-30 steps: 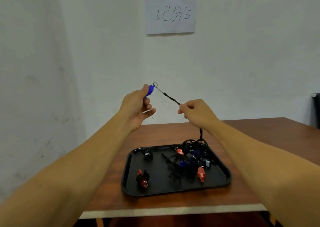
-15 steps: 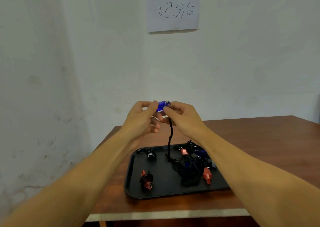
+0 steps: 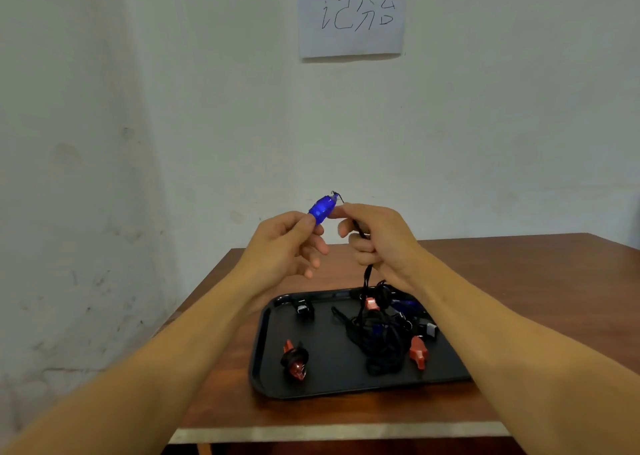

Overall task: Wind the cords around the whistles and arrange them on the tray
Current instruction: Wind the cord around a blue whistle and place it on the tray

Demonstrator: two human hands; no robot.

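My left hand pinches a blue whistle in the air above the table, its ring end pointing up and right. My right hand touches the whistle with a fingertip and grips its black cord, which hangs down into the black tray. On the tray lie a tangle of black cords with red and blue whistles in it, a red whistle with cord wound around it at the front left, and a black wound whistle at the back left.
The tray sits on a brown wooden table with a pale front edge. A white wall stands close behind, with a paper sign taped high up. Bare tabletop lies to the right of the tray.
My hands came together from being spread apart. The cord, stretched between them a second ago, now hangs from my right hand. The whistle has tilted up and right in my left fingers.
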